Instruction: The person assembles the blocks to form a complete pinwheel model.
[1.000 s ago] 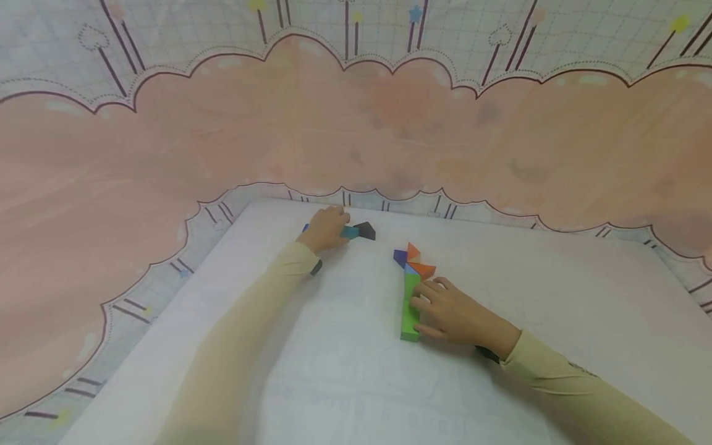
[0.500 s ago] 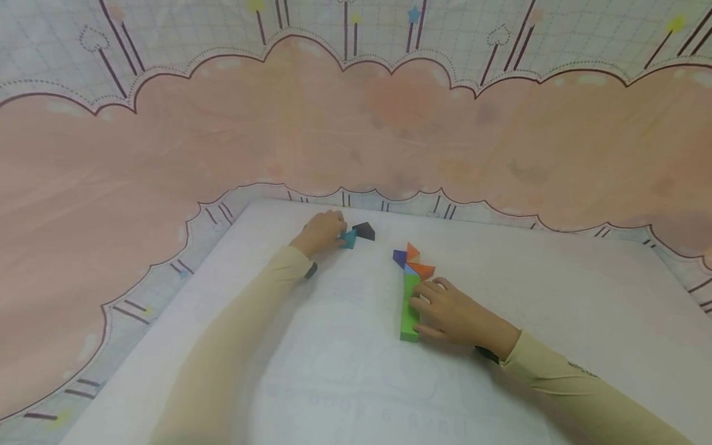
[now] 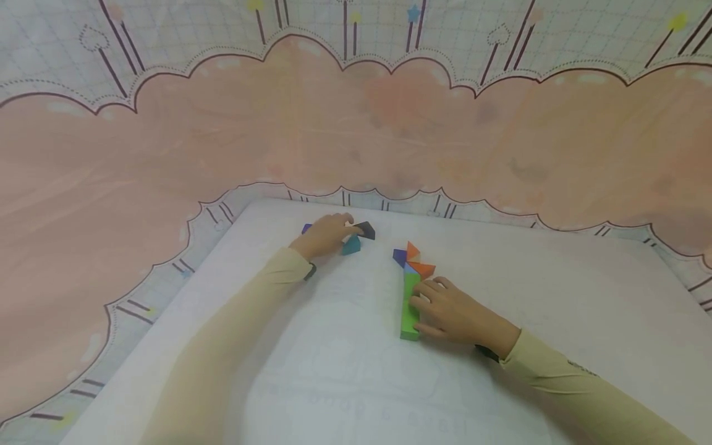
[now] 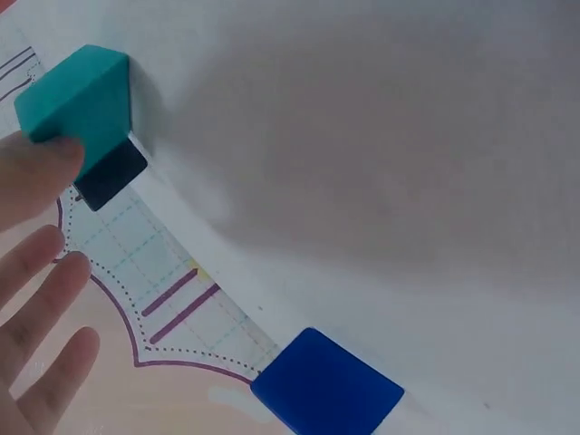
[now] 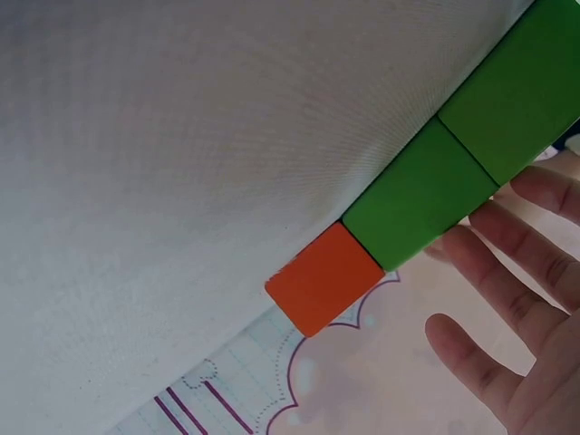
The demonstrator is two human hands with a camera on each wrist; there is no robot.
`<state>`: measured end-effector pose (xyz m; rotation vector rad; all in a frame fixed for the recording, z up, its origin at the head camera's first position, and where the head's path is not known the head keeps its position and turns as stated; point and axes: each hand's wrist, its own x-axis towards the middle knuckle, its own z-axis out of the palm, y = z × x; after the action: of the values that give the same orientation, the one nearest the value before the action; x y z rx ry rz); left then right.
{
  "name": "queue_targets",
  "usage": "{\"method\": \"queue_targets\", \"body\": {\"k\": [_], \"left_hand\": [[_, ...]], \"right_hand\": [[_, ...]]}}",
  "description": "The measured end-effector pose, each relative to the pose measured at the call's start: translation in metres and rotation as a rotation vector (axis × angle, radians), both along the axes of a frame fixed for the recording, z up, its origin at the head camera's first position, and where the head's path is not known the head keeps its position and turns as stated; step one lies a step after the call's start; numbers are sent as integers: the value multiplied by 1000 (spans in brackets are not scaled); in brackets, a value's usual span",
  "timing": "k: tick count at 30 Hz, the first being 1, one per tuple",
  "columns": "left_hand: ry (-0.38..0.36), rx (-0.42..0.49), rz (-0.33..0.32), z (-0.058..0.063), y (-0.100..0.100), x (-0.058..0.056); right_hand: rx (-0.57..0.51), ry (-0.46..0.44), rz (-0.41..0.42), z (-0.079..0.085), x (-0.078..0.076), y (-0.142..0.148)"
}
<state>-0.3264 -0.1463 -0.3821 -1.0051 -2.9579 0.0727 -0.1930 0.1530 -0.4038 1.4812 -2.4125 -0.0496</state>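
In the head view my left hand (image 3: 322,236) is at the far side of the table, its fingers reaching over a teal block (image 3: 351,245) towards a black block (image 3: 366,230). The left wrist view has the thumb touching the teal block (image 4: 86,104), the other fingers spread apart. A blue block (image 4: 326,385) lies apart from that hand. My right hand (image 3: 453,312) rests its fingers along the side of two green blocks (image 5: 417,195) laid end to end. Beyond them, a light blue triangle (image 3: 409,269), orange pieces (image 3: 424,271) and a purple block (image 3: 399,257) sit together.
The white tabletop (image 3: 334,346) spreads under both arms. Behind it hangs a patterned cloth (image 3: 356,136) in pink and pale blue, which also runs down the left side of the table.
The teal block has come away from the black block, turned, and shifted slightly nearer. My left fingers have moved from around it towards the black block. The right hand has stayed put.
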Motion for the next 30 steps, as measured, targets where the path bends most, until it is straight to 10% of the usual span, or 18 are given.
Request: {"method": "queue_targets", "body": {"k": [16,30], "left_hand": [[92,-7,-147,-8,37,12],[83,-115,-81,-10,72,17]], "right_hand": [[36,-43,-32,2,0,-1],[21,-33,-19,0,0,0]]}}
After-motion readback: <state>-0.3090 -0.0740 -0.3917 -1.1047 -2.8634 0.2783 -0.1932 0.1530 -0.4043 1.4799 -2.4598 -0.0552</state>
